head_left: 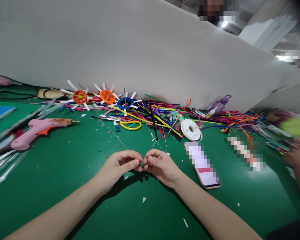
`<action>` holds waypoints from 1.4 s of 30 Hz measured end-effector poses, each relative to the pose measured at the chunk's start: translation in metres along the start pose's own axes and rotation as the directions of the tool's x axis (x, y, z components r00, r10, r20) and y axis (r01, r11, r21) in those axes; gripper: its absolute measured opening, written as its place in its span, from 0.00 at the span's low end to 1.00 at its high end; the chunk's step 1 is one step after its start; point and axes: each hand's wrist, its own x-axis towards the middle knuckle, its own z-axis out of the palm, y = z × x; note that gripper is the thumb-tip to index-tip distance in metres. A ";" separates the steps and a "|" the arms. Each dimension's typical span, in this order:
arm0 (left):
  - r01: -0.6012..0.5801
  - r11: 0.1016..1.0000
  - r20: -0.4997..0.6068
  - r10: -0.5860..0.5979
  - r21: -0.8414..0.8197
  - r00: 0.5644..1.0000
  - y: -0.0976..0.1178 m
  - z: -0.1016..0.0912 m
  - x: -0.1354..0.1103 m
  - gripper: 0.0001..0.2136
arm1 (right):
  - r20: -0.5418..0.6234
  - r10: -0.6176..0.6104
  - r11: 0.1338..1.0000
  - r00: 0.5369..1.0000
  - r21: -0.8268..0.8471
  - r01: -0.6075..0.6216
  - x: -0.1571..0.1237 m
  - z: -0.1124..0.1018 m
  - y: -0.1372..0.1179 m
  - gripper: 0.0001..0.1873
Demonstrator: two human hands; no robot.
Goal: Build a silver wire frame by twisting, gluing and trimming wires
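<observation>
My left hand (pixel 120 165) and my right hand (pixel 160 165) meet fingertip to fingertip just above the green table (pixel 65 173). Both are closed in a pinch on a tiny piece between them, too small to name. A thin clear thread (pixel 158 144) runs up from the fingers toward the heap of coloured pipe cleaners (pixel 162 116) behind. A smartphone (pixel 205 166) lies just right of my right hand.
A pink glue gun (pixel 37 130) lies at left. Three paper-and-pipe-cleaner flowers (pixel 106 96) stand by the white board (pixel 140 50). Scissors (pixel 110 118), a yellow loop (pixel 130 125), a white ribbon spool (pixel 191 130) and a purple bottle (pixel 218 106) sit behind. Another person's hand (pixel 296 156) works at right.
</observation>
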 end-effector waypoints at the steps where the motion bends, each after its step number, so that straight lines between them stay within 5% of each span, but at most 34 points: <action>1: 0.006 1.000 -0.011 -0.006 -0.004 1.000 -0.001 -0.001 0.000 0.03 | 0.001 0.004 1.000 1.000 -0.005 -0.004 0.000 0.000 0.000 0.09; 23: 0.007 1.000 -0.098 -0.006 0.016 0.995 0.001 0.001 0.000 0.06 | -0.140 -0.124 0.986 0.982 0.096 0.138 0.001 0.004 -0.003 0.17; 42: -0.010 0.999 -0.192 0.019 0.047 0.981 0.000 0.004 0.000 0.08 | -0.234 -0.169 0.982 0.957 0.041 0.183 0.003 0.004 -0.003 0.13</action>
